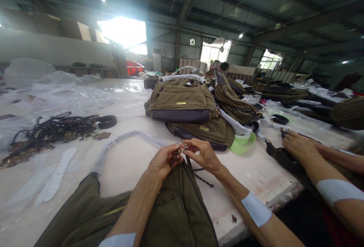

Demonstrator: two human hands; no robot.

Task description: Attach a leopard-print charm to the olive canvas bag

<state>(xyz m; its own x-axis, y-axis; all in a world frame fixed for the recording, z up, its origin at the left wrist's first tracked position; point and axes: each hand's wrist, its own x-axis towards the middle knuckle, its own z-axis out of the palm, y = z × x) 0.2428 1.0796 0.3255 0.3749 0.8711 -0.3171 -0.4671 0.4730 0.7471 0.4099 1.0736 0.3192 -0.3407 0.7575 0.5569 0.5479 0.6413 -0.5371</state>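
My left hand [162, 160] is closed in a pinch on a black patterned cord [175, 157], close beside a small metal ring [183, 146]. The fingertips of my right hand [203, 153] grip that ring from the other side. Loose cord ends [203, 178] dangle below my right hand. Under both forearms lies an olive corduroy bag [167, 209] with a brass zipper and a strap [125, 137] wrapped in white film. My fingers partly cover the ring and the cord.
Several olive bags [182, 103] are stacked ahead on the white table [122, 178]. Black cords with flower charms [62, 129] lie piled at left near a coiled black strap [107, 121]. Green tape [243, 143] sits by the stack. A co-worker's hands [298, 144] handle a dark bag at right.
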